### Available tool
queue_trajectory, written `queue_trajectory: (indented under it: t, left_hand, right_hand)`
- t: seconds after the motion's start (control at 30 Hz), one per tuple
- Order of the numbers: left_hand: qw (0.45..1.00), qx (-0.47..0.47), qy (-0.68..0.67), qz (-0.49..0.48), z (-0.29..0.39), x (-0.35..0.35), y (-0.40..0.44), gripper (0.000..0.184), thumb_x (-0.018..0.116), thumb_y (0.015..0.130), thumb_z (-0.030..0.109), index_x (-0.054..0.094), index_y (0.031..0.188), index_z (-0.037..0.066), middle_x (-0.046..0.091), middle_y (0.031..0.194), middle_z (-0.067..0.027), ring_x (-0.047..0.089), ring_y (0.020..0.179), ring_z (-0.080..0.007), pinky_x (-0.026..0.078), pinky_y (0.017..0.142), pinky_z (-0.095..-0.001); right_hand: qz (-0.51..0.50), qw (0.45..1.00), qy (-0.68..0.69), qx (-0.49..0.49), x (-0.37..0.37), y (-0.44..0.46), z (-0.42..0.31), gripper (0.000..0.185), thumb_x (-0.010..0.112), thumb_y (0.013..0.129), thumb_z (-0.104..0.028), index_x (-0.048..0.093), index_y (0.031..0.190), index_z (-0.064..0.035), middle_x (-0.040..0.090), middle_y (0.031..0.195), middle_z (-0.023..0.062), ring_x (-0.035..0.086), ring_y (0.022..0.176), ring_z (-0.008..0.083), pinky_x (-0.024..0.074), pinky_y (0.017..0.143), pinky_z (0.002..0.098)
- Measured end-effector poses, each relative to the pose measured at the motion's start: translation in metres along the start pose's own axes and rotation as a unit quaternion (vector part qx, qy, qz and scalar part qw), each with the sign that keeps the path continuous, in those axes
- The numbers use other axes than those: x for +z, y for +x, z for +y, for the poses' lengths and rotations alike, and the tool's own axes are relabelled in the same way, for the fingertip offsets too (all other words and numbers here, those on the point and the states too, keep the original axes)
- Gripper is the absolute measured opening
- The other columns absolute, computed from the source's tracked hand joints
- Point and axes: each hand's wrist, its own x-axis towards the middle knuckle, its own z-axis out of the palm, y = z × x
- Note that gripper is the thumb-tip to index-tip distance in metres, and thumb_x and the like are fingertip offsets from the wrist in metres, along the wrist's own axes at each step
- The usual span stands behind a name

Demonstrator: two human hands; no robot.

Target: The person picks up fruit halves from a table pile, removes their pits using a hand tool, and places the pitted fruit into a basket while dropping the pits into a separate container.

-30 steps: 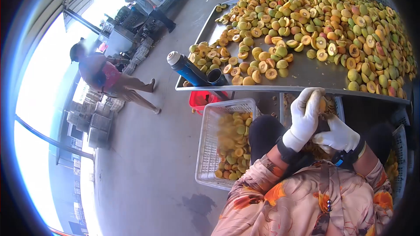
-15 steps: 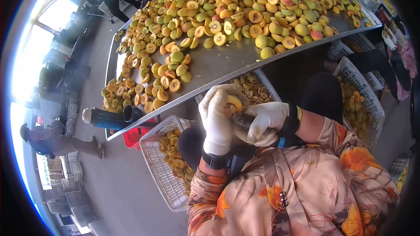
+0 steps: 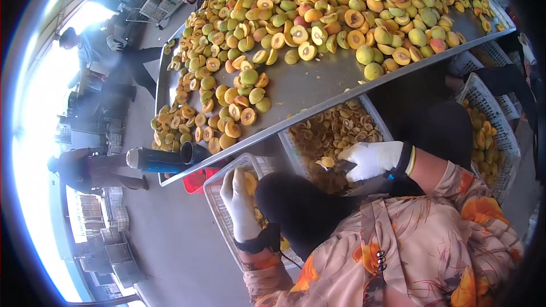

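Crates [image 3: 112, 258] are stacked at the far left, with two people [image 3: 85, 56] seen above them, one higher than the other. A blue flask [image 3: 162, 161] with a pale cap is laid on its side at the near left corner of the table [image 3: 307, 82], and a dark cup [image 3: 193, 152] is set against its right end. A red bucket [image 3: 198, 180] is partly hidden below. The table is heaped with halved fruit [image 3: 298, 34], cut faces turned various ways, and part of its metal top is left bare along the near edge.

Over the left crate [image 3: 219, 207], the white-gloved left hand [image 3: 239, 202] is held with fingers bent, close against a fruit half [image 3: 250, 183]; whether it is gripped cannot be told. Between the left crate and the dark-clothed knees [image 3: 296, 204], little more can be made out.

Farther right, the bin [image 3: 377, 114] is filled with brownish pieces [image 3: 330, 126]. Above it, a small tool [image 3: 344, 166], mostly hidden, is clamped in the gloved right hand [image 3: 369, 162], and a yellow bit [image 3: 326, 162] is seen at its tip. At the far right, more fruit is held in the right crate [image 3: 506, 130], beside a co-worker's dark leg [image 3: 509, 82].
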Motion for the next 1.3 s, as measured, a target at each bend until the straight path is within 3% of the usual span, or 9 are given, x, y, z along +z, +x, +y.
queue_trajectory:
  t: [0.07, 0.13, 0.2, 0.33, 0.53, 0.77, 1.03, 1.13, 1.3]
  left_hand:
    - [0.899, 0.135, 0.416, -0.031, -0.027, -0.039, 0.026, 0.027, 0.068, 0.093, 0.020, 0.072, 0.105, -0.004, 0.073, 0.091, -0.0177, 0.067, 0.087, -0.0319, 0.052, 0.083, -0.0379]
    - [0.832, 0.215, 0.510, 0.038, -0.055, -0.054, 0.048, 0.033, 0.069, 0.093, 0.023, 0.070, 0.113, -0.004, 0.073, 0.094, -0.0191, 0.066, 0.089, -0.0327, 0.052, 0.085, -0.0418]
    - [0.857, 0.162, 0.489, 0.005, -0.052, -0.037, 0.087, 0.040, 0.069, 0.092, 0.028, 0.068, 0.119, -0.001, 0.071, 0.109, -0.0195, 0.065, 0.105, -0.0362, 0.050, 0.093, -0.0464]
    - [0.851, 0.154, 0.496, -0.080, -0.054, 0.033, 0.163, 0.043, 0.068, 0.093, 0.037, 0.067, 0.117, 0.002, 0.074, 0.095, -0.0196, 0.072, 0.090, -0.0367, 0.054, 0.080, -0.0465]
    - [0.752, 0.073, 0.646, -0.114, -0.079, 0.083, 0.199, 0.049, 0.072, 0.086, 0.041, 0.062, 0.120, 0.007, 0.075, 0.107, -0.0173, 0.072, 0.101, -0.0350, 0.054, 0.084, -0.0521]
    - [0.876, 0.029, 0.465, -0.125, -0.095, 0.072, 0.204, 0.056, 0.069, 0.090, 0.045, 0.060, 0.128, 0.004, 0.065, 0.127, -0.0269, 0.068, 0.106, -0.0448, 0.054, 0.090, -0.0527]
    - [0.845, -0.029, 0.499, -0.191, -0.060, 0.078, 0.182, 0.065, 0.079, 0.080, 0.042, 0.055, 0.124, 0.001, 0.063, 0.123, -0.0275, 0.066, 0.110, -0.0413, 0.054, 0.091, -0.0484]
    - [0.881, 0.071, 0.463, -0.075, -0.078, 0.086, 0.163, 0.064, 0.079, 0.080, 0.044, 0.057, 0.120, -0.001, 0.068, 0.112, -0.0264, 0.068, 0.106, -0.0420, 0.054, 0.091, -0.0499]
    - [0.976, -0.040, -0.146, -0.154, -0.008, 0.099, 0.088, 0.035, 0.073, 0.088, 0.015, 0.053, 0.112, 0.000, 0.068, 0.098, -0.0155, 0.069, 0.076, -0.0236, 0.055, 0.068, -0.0339]
  right_hand:
    - [-0.059, 0.986, -0.082, 0.133, -0.009, -0.003, 0.005, 0.034, 0.061, 0.086, -0.025, 0.064, 0.107, 0.0014, 0.071, 0.097, 0.0268, 0.070, 0.096, 0.0420, 0.0535, 0.082, 0.0507]
    - [-0.012, 0.987, -0.040, 0.155, 0.000, 0.001, 0.012, 0.035, 0.060, 0.086, -0.025, 0.062, 0.110, 0.0016, 0.071, 0.095, 0.0259, 0.070, 0.093, 0.0423, 0.0535, 0.082, 0.0516]
    - [0.006, 0.987, -0.042, 0.157, 0.003, 0.008, 0.008, 0.033, 0.058, 0.088, -0.026, 0.062, 0.108, 0.0001, 0.072, 0.093, 0.0249, 0.071, 0.090, 0.0429, 0.0534, 0.080, 0.0533]
    - [-0.036, 0.975, -0.140, 0.167, 0.010, 0.009, 0.030, 0.036, 0.056, 0.087, -0.024, 0.062, 0.114, -0.0011, 0.072, 0.095, 0.0261, 0.070, 0.092, 0.0436, 0.0549, 0.084, 0.0533]
    - [0.029, 0.986, -0.060, 0.153, 0.003, 0.012, 0.018, 0.036, 0.063, 0.086, -0.031, 0.061, 0.109, -0.0028, 0.070, 0.090, 0.0275, 0.068, 0.090, 0.0473, 0.0529, 0.082, 0.0548]
    - [0.015, 0.989, -0.082, 0.120, 0.013, 0.012, 0.026, 0.038, 0.062, 0.086, -0.030, 0.058, 0.110, -0.0013, 0.070, 0.092, 0.0291, 0.068, 0.092, 0.0481, 0.0524, 0.083, 0.0562]
    - [0.085, 0.987, -0.043, 0.126, 0.001, 0.006, 0.002, 0.034, 0.069, 0.087, -0.028, 0.059, 0.104, -0.0010, 0.070, 0.089, 0.0277, 0.067, 0.090, 0.0478, 0.0527, 0.080, 0.0537]
    - [0.161, 0.985, 0.012, 0.062, 0.005, 0.009, -0.004, 0.037, 0.071, 0.086, -0.027, 0.059, 0.108, 0.0004, 0.069, 0.088, 0.0271, 0.068, 0.089, 0.0458, 0.0527, 0.078, 0.0509]
    - [0.201, 0.975, 0.086, 0.029, -0.007, -0.003, -0.046, 0.043, 0.072, 0.087, -0.024, 0.058, 0.117, 0.0041, 0.069, 0.089, 0.0273, 0.070, 0.087, 0.0415, 0.0533, 0.077, 0.0466]
